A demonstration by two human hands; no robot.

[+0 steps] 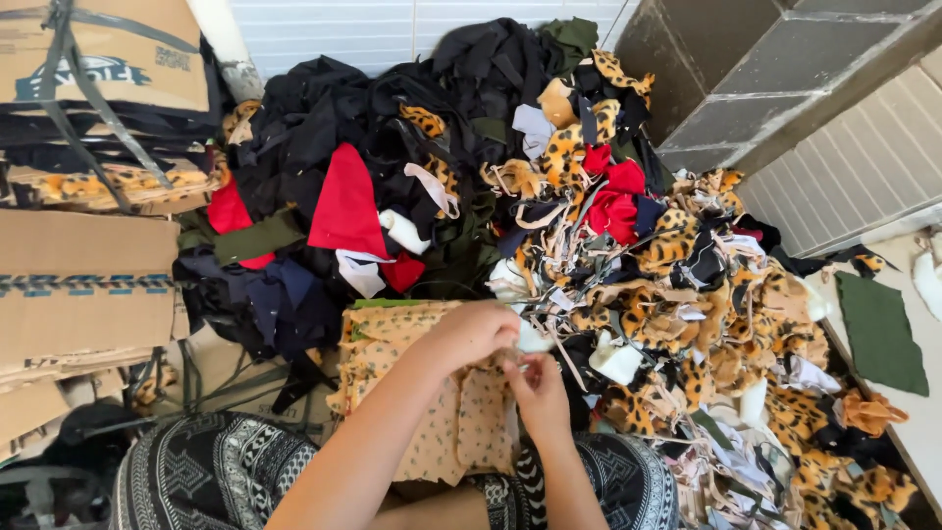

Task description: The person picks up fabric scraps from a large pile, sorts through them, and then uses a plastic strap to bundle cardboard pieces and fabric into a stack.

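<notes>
tan dotted fabric (432,412) — long axis toward the person — both hands, left (471,334), right (538,388), pinching its top edge.

Looks like a small garment workshop or textile sorting corner. Huge heap of fabric offcuts (549,216) covering the floor: black, red and leopard-print scraps. Flattened cardboard boxes (83,294) stacked at left, strapped bundles among them. Tiled wall (392,29) far behind, stone-faced pillar (765,69) far right.
</notes>
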